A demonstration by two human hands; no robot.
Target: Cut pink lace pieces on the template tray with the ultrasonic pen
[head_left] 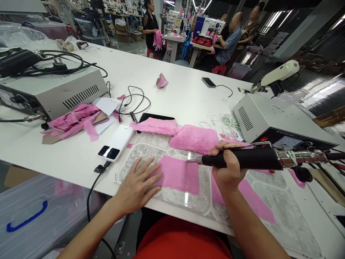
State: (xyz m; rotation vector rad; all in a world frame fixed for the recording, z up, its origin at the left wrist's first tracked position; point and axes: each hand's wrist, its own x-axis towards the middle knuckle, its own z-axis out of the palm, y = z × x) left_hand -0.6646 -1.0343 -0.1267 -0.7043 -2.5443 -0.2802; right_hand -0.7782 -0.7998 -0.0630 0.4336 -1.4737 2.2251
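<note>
Our left hand (pixel 137 185) spread flat on pink lace strip (pixel 179 175) | right hand (pixel 228 167) gripping black-handled cutting tool (pixel 242 158) (metal tip forward) | grey vented box (pixel 269 124) beside | white tabletop (pixel 183 97)

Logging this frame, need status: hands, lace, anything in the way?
Left hand flat on pink lace, pressing it to plate. Right hand gripping cutter, tip at lace's top edge. Lace pile close behind tip.

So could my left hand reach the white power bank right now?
Probably yes: the left hand lies flat on the pink lace, and the power bank sits close by with nothing between.
</note>
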